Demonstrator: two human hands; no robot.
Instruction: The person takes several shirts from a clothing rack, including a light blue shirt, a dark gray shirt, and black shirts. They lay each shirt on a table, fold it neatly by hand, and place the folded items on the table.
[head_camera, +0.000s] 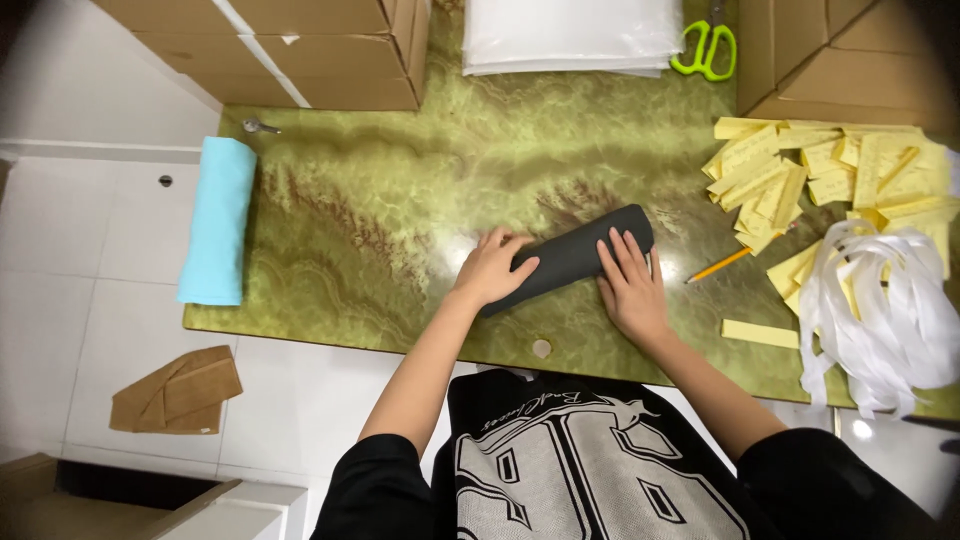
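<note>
Dark rolled cloth (573, 257) lies on green table (400, 200), long axis slanting near-left to far-right. Left hand (492, 268) and right hand (628, 283) press flat on it, fingers spread.

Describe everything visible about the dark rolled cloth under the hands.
The dark rolled cloth is charcoal to black, matte, and looks like soft fabric wound into a firm cylinder. It lies on its side on the green marbled table, slanted, with its right end farther from the person and rounded. The left hand presses on its near, lower end, and the right hand lies flat against its upper part with fingers spread. Nothing else touches it; a yellow pencil lies apart to the right.
</note>
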